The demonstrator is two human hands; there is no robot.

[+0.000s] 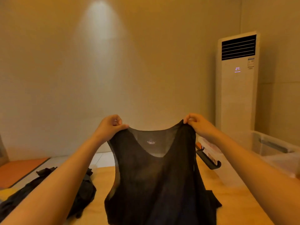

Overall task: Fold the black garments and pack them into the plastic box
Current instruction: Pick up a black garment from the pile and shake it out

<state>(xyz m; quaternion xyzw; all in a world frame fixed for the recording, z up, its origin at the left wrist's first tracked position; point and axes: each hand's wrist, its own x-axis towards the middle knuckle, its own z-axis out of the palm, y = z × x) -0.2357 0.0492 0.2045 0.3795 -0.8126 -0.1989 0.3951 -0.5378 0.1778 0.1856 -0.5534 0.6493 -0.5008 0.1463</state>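
Note:
A thin black sleeveless top (155,181) hangs upright above the wooden table (233,198), held up by its two shoulder straps. My left hand (110,125) pinches the left strap and my right hand (197,123) pinches the right strap, at about the same height. A small pale label shows inside the neckline. The hem reaches down toward the table. A heap of other black garments (84,190) lies on the table to the left, partly hidden by my left forearm. A clear plastic box (274,148) stands at the right, beyond my right forearm.
A clear lid with a black clip handle (209,159) lies on the table behind the top, to the right. A tall white air conditioner (237,82) stands against the wall at the right. An orange mat (21,169) lies on the floor at the left.

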